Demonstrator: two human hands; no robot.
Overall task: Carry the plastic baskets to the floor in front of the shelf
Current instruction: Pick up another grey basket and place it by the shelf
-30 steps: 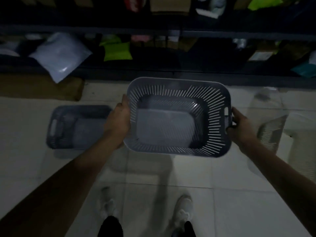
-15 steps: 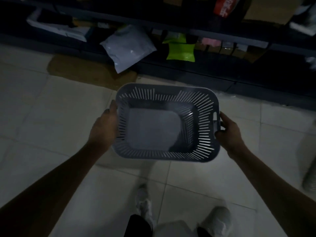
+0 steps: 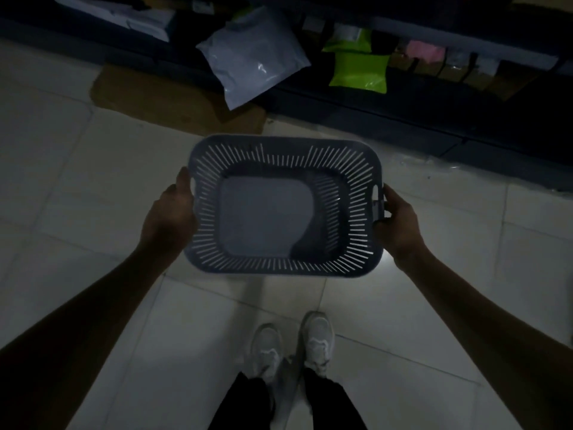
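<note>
A dim view looks straight down from a person's head. Nearest the viewer, at the bottom, are two pale shoes (image 3: 291, 346) side by side on a light tiled floor (image 3: 77, 187), with dark trouser legs above them.

Two bare forearms reach forward from the lower corners. Between them, held level in the air above the floor, is a grey plastic basket (image 3: 285, 206), rectangular with rounded corners, slotted walls and a solid base. It is empty. The left hand (image 3: 170, 215) clasps the basket's left end, thumb up along the rim beside the handle cut-out, the other fingers hidden beneath. The right hand (image 3: 398, 221) grips the right end at its handle slot, fingers curled around the edge.

Beyond the basket, a flat brown cardboard sheet (image 3: 173, 100) lies on the tiles against the base of a dark shelf (image 3: 434, 119) that runs across the top. On the lowest level a white plastic mailer bag (image 3: 251, 57) hangs out over the edge, with a bright green packet (image 3: 359, 71) to its right and smaller items too dark to identify.

The person stands near the shelf, so the carrying seems largely finished for this basket. What appears to remain is lowering it onto the tiles in front of the shelf and letting go. No other baskets are visible here.
</note>
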